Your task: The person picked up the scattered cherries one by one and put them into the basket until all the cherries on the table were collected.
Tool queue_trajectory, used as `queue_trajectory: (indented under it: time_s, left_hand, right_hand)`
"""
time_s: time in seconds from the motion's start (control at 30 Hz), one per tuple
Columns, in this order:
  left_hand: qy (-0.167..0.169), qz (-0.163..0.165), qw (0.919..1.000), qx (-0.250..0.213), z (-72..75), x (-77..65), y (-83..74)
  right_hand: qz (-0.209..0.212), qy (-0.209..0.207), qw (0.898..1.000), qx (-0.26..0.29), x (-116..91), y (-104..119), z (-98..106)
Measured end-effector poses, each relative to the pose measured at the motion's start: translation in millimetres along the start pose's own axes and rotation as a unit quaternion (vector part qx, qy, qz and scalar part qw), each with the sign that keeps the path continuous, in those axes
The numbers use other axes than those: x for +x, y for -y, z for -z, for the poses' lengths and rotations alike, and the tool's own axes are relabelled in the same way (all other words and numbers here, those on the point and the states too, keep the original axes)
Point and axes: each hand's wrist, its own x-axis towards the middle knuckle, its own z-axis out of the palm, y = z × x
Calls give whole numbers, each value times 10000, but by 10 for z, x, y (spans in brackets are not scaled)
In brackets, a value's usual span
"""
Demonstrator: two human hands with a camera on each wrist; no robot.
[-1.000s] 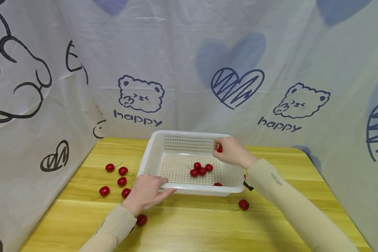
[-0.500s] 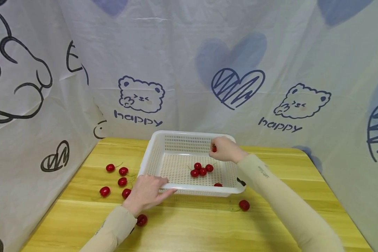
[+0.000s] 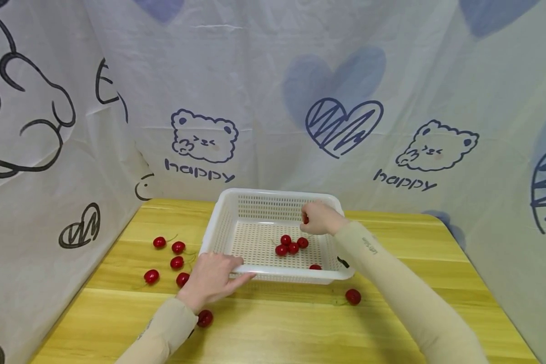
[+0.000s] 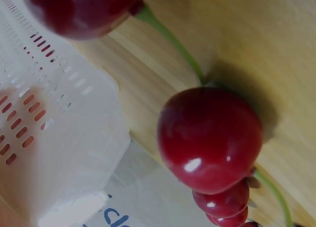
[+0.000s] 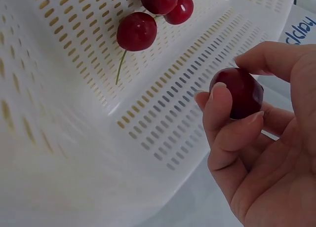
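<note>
A white perforated plastic basket [image 3: 296,274] stands on the table. My left hand [image 3: 211,278] grips its near-left corner, thumb along the outside of the rim and fingers over the inside. Above the basket's right half, my right hand [image 3: 320,218] holds a dark red cherry [image 5: 239,94] between thumb and fingers, as the right wrist view shows. Several cherries [image 3: 285,240] lie clustered on the basket floor below, and one more cherry [image 3: 315,267] is partly hidden behind the near rim. Close under my left wrist, a large cherry [image 4: 210,138] with a green stem fills the left wrist view.
Several loose cherries [image 3: 159,242] lie on the yellow wooden table [image 3: 282,323] left of the basket. One cherry [image 3: 205,318] rests beside the left sleeve, another cherry [image 3: 353,297] near the basket's right front corner. A printed cloth [image 3: 264,101] hangs behind the table.
My right hand has moved left and slightly lower over the basket, still holding the cherry. The left hand and basket have stayed in place.
</note>
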Motion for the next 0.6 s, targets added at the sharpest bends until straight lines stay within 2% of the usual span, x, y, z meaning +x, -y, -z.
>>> queue_trajectory:
  time_s: [0.6]
  left_hand:
    - [39,10,9999,-116,4,0,-13]
  right_hand:
    - [32,31,10000,-73,-49,-6,-5]
